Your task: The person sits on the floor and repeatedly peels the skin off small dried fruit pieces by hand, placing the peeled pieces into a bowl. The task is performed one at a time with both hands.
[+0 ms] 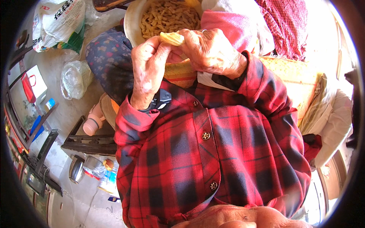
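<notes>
The left hand [149,62] and right hand [209,49] both pinch a yellow piece [172,38] between their fingers. The piece is by the near edge of a white bowl [131,24] of tan strips [169,19].

I hold a small yellow piece [172,38], ridged along its length and slightly curved, pinched between my left hand [149,59] and right hand [213,51]. It lies nearly sideways, its left end showing above my left thumb, its right end against my right fingers.
</notes>
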Available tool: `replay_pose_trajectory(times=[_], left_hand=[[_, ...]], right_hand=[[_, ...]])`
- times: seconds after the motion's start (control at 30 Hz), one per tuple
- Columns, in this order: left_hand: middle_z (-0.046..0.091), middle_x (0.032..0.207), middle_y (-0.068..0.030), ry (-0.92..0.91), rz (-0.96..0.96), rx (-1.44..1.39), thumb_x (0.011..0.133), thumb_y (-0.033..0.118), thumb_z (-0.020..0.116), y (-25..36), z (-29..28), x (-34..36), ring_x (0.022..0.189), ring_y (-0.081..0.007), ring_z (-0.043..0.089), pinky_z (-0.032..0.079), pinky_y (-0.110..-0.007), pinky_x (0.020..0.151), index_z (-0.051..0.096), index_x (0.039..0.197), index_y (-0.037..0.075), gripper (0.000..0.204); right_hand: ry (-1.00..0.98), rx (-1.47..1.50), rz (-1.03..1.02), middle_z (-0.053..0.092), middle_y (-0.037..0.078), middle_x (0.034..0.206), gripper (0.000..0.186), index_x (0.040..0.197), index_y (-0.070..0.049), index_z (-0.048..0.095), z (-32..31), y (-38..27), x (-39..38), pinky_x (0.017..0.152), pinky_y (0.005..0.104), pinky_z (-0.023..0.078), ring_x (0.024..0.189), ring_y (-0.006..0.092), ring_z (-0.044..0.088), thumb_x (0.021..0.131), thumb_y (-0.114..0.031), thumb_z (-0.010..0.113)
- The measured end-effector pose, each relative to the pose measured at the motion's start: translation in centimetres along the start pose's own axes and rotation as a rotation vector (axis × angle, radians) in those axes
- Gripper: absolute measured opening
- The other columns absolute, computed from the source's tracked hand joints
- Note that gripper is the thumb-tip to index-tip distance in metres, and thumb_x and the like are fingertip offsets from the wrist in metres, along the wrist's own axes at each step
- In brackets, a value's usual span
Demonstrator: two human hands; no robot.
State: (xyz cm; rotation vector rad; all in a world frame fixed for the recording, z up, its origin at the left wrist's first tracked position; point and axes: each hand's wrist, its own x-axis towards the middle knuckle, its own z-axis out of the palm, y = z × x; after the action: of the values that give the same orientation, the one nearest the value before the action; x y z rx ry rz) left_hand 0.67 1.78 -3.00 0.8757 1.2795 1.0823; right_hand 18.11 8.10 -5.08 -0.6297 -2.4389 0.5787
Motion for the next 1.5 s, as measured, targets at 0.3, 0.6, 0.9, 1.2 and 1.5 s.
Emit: replay_pose_trajectory(times=[0.3, 0.6, 0.9, 1.2, 1.5], left_hand=[[0.071, 0.084, -0.0092, -0.003, -0.051, -0.169, 0.097, 0.015, 0.056, 0.9, -0.2, -2.3, 0.067, -0.0122, 0.066, 0.054, -0.024, 0.067, 0.068, 0.099, -0.005, 0.024], [0.069, 0.08, -0.01, -0.084, -0.118, -0.092, 0.094, 0.012, 0.057, 2.5, -2.6, -5.0, 0.066, -0.013, 0.064, 0.053, -0.024, 0.063, 0.068, 0.094, -0.007, 0.021], [0.066, 0.075, -0.0132, -0.083, 0.062, -0.082, 0.092, 0.008, 0.056, 3.6, -3.8, -7.8, 0.059, -0.0164, 0.063, 0.05, -0.026, 0.056, 0.061, 0.074, -0.006, 0.023], [0.067, 0.103, -0.0114, -0.154, 0.311, 0.608, 0.079, 0.023, 0.078, 3.6, -4.8, -4.7, 0.093, -0.0195, 0.065, 0.049, -0.029, 0.085, 0.062, 0.111, -0.003, 0.044], [0.06, 0.081, -0.0111, -0.332, 0.366, 0.663, 0.085, 0.009, 0.071, 2.7, -1.7, -2.4, 0.071, -0.0234, 0.061, 0.048, -0.032, 0.064, 0.063, 0.102, -0.001, 0.021]], right_hand=[[-0.197, -0.042, -0.144, 0.055, 0.01, 0.083, 0.033, 0.101, -0.001, 0.059, -1.9, 0.0, -0.3, 0.047, 0.0324, 0.049, 0.062, 0.0222, 0.062, 0.073, -0.013, 0.071], [-0.338, 0.191, -0.044, 0.064, 0.011, 0.071, 0.02, 0.099, -0.004, 0.064, -5.1, -1.1, 0.0, 0.052, 0.0373, 0.048, 0.057, 0.0271, 0.064, 0.089, -0.021, 0.068], [-0.29, 0.58, 0.018, 0.053, 0.016, 0.064, 0.022, 0.091, -0.001, 0.062, -6.1, -1.8, 0.0, 0.054, 0.0402, 0.042, 0.058, 0.0337, 0.056, 0.098, -0.021, 0.056], [-0.385, 0.697, 0.199, 0.05, 0.016, 0.059, 0.024, 0.087, -0.001, 0.061, -5.5, -1.0, 0.1, 0.053, 0.0394, 0.04, 0.054, 0.0319, 0.053, 0.098, -0.022, 0.058], [-0.429, 0.684, 0.166, 0.05, 0.014, 0.058, 0.028, 0.081, -0.001, 0.059, -5.0, 0.5, -0.6, 0.052, 0.0395, 0.039, 0.052, 0.0309, 0.051, 0.098, -0.023, 0.058]])
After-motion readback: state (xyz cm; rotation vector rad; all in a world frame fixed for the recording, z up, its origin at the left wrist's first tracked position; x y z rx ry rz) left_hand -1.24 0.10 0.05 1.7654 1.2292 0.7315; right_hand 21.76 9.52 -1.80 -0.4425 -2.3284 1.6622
